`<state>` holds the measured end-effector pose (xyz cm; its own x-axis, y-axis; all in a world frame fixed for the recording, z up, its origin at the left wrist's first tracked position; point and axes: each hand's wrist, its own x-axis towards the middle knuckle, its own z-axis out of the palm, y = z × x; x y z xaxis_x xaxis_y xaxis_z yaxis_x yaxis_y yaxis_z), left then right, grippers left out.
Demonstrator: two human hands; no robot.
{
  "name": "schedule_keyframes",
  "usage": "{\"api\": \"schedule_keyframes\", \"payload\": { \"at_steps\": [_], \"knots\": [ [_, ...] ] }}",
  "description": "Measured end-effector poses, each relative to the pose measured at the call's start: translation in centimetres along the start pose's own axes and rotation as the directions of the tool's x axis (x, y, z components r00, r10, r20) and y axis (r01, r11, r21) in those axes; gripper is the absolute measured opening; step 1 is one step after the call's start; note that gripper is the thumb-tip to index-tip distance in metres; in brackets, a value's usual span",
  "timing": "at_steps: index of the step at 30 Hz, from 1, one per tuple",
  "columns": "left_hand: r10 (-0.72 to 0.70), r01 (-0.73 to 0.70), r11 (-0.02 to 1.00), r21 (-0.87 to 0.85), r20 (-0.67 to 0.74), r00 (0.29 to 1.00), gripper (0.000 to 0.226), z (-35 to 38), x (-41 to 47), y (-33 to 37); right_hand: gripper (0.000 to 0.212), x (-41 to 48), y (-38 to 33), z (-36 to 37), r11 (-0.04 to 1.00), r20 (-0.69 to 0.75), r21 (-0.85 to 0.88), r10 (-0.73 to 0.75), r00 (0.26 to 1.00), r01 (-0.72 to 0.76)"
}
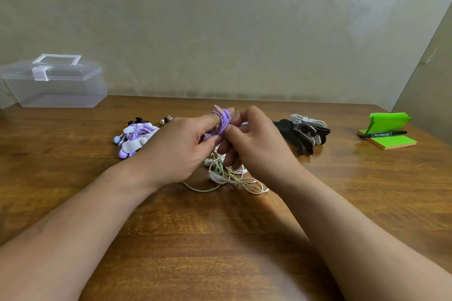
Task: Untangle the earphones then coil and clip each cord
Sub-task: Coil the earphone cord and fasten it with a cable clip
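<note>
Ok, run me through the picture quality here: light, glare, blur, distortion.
Head view: soft, even light, with faint forearm shadows on the table and mild glare on the wood near the clips and green notes. Head view: wide-angle distortion leans the wall edge at right. Head view: the left hand, right hand and purple cord look slightly soft, strands merging.

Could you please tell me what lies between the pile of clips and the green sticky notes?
In the head view, only bare wooden table lies between the clips and the sticky notes.

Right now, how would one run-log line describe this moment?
step: coiling purple cord | left hand: grips coil | right hand: pinches cord | pale tangle: on table beneath
</note>
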<state>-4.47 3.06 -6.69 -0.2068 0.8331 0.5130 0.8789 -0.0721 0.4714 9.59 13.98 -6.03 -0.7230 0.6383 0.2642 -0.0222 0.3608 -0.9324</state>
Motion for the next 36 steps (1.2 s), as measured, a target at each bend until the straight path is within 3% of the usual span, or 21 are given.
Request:
{"api": "schedule_keyframes", "payload": {
  "at_steps": [2, 7, 9, 12, 15, 18, 23, 27, 33, 36],
  "knots": [
    [0.01, -0.009, 1.0, -0.006, 0.024, 1.0, 0.022, -0.1, 0.0, -0.2, 0.011, -0.1, 0.3, -0.2, 0.995, 0.007, -0.083, -0.054, 0.998, 0.055],
    [-0.036, 0.039, 0.973, -0.227, 0.021, 0.999, 0.046, 0.2, 0.5, -1.1, 0.011, 0.3, 0.2, -1.7, 0.979, 0.032, -0.114, -0.165, 0.986, 0.167],
    [-0.131, 0.122, 0.897, -0.426, 0.006, 0.991, 0.051, 0.4, 0.9, -1.2, 0.004, 1.3, 0.7, -3.0, 0.982, -0.088, -0.116, -0.159, 0.983, 0.148],
    [-0.235, 0.174, 0.757, -0.63, -0.014, 0.972, 0.05, 0.3, 1.2, -1.2, 0.01, 3.3, 2.5, -5.6, 0.955, -0.358, -0.292, -0.155, 0.921, 0.047],
    [-0.269, 0.193, 0.717, -0.67, -0.01, 0.963, 0.05, 0.3, 1.3, -1.0, 0.024, 4.5, 4.8, -8.0, 0.813, -0.434, -0.572, -0.184, 0.882, -0.111],
    [-0.283, 0.223, 0.722, -0.655, 0.014, 0.959, 0.05, 0.6, 1.1, -1.0, 0.035, 5.6, 5.9, -8.2, 0.557, -0.308, -0.818, -0.208, 0.928, -0.147],
    [-0.264, 0.237, 0.731, -0.64, 0.054, 0.963, 0.05, 1.0, 1.0, -0.7, 0.041, 6.7, 6.0, -7.2, 0.155, -0.187, -0.973, -0.099, 0.977, -0.17],
    [-0.247, 0.228, 0.724, -0.651, 0.065, 0.967, 0.05, 0.9, 1.0, -0.4, 0.031, 7.2, 6.0, -7.1, 0.113, -0.203, -0.976, -0.14, 0.969, -0.188],
    [-0.238, 0.229, 0.733, -0.641, 0.074, 0.968, 0.05, 0.8, 0.9, -0.4, 0.037, 7.9, 6.3, -7.3, 0.015, -0.184, -0.983, -0.062, 0.981, -0.184],
    [-0.232, 0.234, 0.706, -0.669, 0.093, 0.968, 0.049, 0.6, 0.9, -0.4, 0.033, 7.8, 6.1, -7.5, 0.024, -0.201, -0.98, -0.127, 0.971, -0.2]
  ]
}}
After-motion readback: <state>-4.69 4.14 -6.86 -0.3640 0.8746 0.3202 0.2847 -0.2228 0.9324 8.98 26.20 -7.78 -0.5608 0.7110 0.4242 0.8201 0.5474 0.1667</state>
